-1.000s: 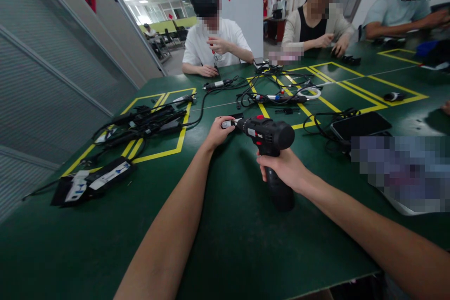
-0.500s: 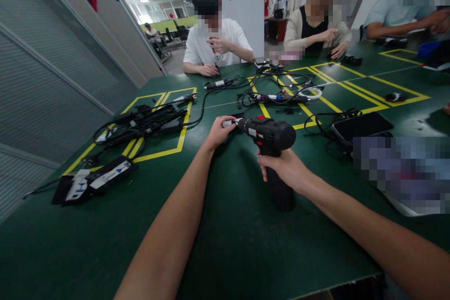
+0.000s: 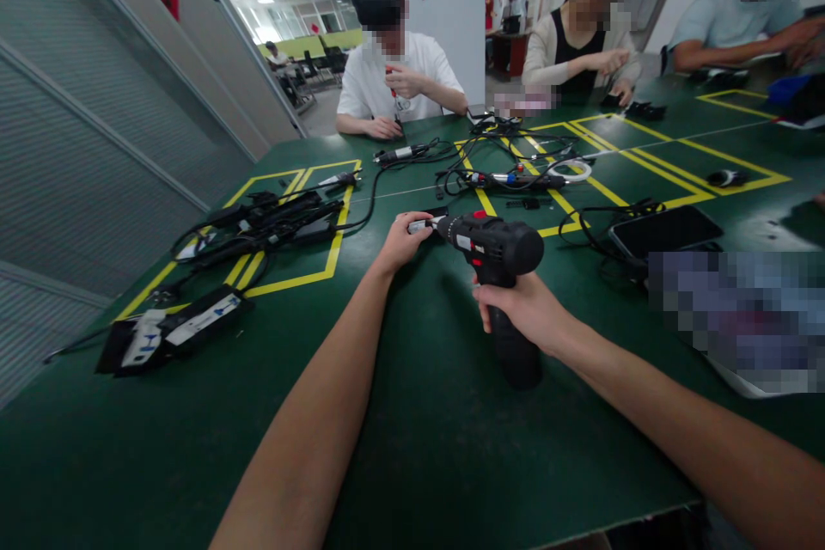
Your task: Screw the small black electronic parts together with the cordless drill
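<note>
My right hand [image 3: 525, 309] is wrapped round the grip of a black cordless drill [image 3: 493, 245] with red accents. The drill points left, and its battery end hangs low near the tabletop. At the drill's tip, the fingers of my left hand [image 3: 400, 242] pinch a small whitish-silver piece [image 3: 418, 226]. Its exact kind and its contact with the bit are too small to make out. Just beyond those fingers is a dark flat piece [image 3: 438, 212], partly hidden by the drill's front.
Tangled black cables [image 3: 277, 228] and a black pouch with white labels [image 3: 199, 322] lie left on the green table [image 3: 412, 447]. Farther back are a blue-and-red-marked tool [image 3: 509, 180] and more wires. A phone [image 3: 663, 232] lies right. Several people sit across the table.
My hands and the drill hold nearly the same place. Across the table, the seated people's hands have shifted slightly.
</note>
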Motion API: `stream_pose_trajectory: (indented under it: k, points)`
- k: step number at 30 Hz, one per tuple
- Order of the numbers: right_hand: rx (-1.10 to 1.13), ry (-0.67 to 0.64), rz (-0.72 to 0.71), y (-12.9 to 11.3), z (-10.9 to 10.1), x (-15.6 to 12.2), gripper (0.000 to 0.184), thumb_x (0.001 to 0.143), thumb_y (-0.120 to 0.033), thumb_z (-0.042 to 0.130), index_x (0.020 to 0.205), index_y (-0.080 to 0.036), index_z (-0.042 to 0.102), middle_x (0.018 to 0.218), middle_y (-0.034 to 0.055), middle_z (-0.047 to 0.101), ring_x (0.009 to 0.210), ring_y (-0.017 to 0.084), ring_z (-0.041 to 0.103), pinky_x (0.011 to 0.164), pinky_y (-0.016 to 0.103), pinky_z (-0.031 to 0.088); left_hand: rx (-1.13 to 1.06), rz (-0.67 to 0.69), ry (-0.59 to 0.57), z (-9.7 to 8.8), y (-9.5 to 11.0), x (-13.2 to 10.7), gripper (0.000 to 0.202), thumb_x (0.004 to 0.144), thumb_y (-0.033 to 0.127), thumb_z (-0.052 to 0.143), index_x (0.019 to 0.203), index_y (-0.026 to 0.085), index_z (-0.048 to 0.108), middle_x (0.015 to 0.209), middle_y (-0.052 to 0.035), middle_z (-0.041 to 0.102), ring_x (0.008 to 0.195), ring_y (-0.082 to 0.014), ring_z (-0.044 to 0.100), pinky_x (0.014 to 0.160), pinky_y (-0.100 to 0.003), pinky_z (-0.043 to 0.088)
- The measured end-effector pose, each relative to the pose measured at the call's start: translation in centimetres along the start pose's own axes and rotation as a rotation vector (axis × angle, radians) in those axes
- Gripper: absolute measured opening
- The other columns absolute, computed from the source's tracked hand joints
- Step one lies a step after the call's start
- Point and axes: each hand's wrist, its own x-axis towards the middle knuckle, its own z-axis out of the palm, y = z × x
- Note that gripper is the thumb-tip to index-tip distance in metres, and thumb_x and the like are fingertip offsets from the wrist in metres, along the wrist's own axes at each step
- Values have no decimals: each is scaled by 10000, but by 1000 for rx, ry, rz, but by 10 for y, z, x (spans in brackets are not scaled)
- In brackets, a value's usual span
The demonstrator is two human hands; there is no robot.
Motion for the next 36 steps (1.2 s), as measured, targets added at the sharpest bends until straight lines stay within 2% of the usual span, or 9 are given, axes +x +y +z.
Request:
stream_pose_trajectory:
  k: [30, 36]
  points:
    - [0, -9, 16, -3, 0, 0, 85, 733, -185, 597, 816, -178, 580, 524, -27, 569, 468, 145, 548, 508, 288, 444, 11, 12, -9, -2, 2, -1, 333, 751, 310, 606, 1061, 201, 661, 1106, -56, 621, 1069, -215, 543, 994, -376, 405]
    - [19, -10, 22, -2, -1, 0, 128, 735, -183, 601, 861, -176, 583, 535, -27, 573, 480, 147, 555, 521, 294, 455, -7, 10, -4, -1, -1, -1, 335, 744, 312, 610, 1057, 208, 665, 1105, -54, 618, 1061, -218, 541, 995, -381, 405]
